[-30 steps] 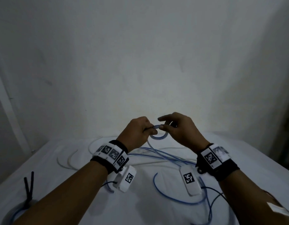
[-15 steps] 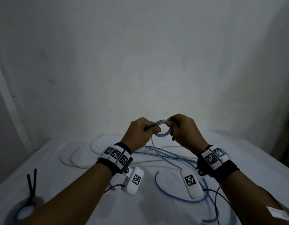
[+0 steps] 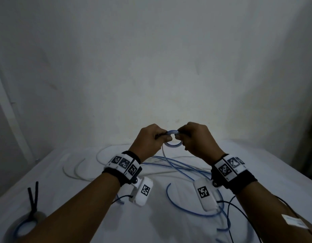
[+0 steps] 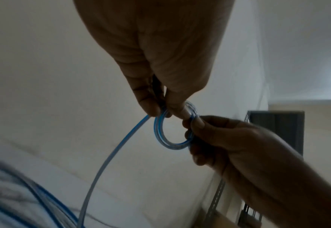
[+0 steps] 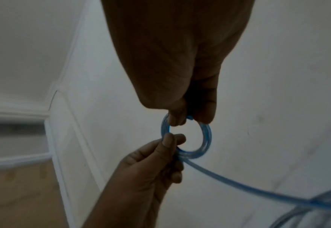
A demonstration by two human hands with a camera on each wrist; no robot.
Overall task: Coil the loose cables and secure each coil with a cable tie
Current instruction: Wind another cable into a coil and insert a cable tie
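Note:
Both hands hold a small ring of translucent blue cable (image 3: 173, 144) (image 4: 161, 135) (image 5: 204, 138) up above the white table. My left hand (image 3: 152, 139) (image 4: 161, 108) pinches the ring's left side between thumb and forefinger. My right hand (image 3: 190, 137) (image 5: 188, 120) pinches its right side. The ring has two or three turns. The rest of the blue cable (image 3: 171, 163) (image 4: 106, 160) hangs down from the left hand to loose loops on the table (image 3: 188, 204).
A finished blue coil (image 3: 22, 225) bound with a black cable tie (image 3: 33, 195) lies at the table's near left. A loose white cable (image 3: 76, 171) curves at the back left. The wall stands close behind. Black device wires (image 3: 239, 213) trail under my right forearm.
The half loop has been closed into a full small ring. My right hand has gone from reaching with extended fingers to pinching the ring, and both hands have lifted slightly.

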